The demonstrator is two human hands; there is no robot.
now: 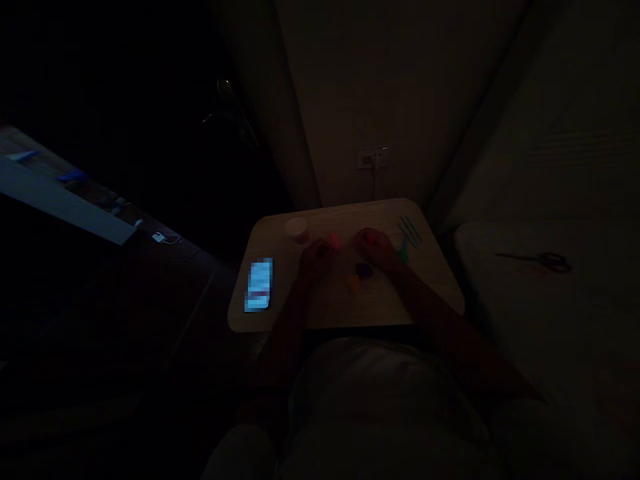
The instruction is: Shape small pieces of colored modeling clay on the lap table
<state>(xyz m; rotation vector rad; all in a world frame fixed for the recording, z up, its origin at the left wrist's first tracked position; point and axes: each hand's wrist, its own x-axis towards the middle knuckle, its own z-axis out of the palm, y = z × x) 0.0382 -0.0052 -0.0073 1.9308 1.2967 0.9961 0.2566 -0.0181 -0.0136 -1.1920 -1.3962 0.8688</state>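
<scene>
In dim light, my left hand [315,259] rests over the small wooden table with its fingers curled. Whether anything is in it is too dark to make out. Just beyond its fingertips lies a pinkish-red piece [335,241]. My right hand [376,247] is closed around a small red lump [370,238], only partly visible. Below the hands sit a dark lump [364,270] and an orange-yellow lump [353,283]. Beside the right wrist is a green piece [403,252], with several thin teal sticks [410,231] further right.
A whitish round tub [297,230] stands at the table's [320,317] back left. A lit phone [259,285] lies at its left side. Scissors [543,261] lie on a pale surface to the right. A wall socket [372,158] with a cable is behind the table.
</scene>
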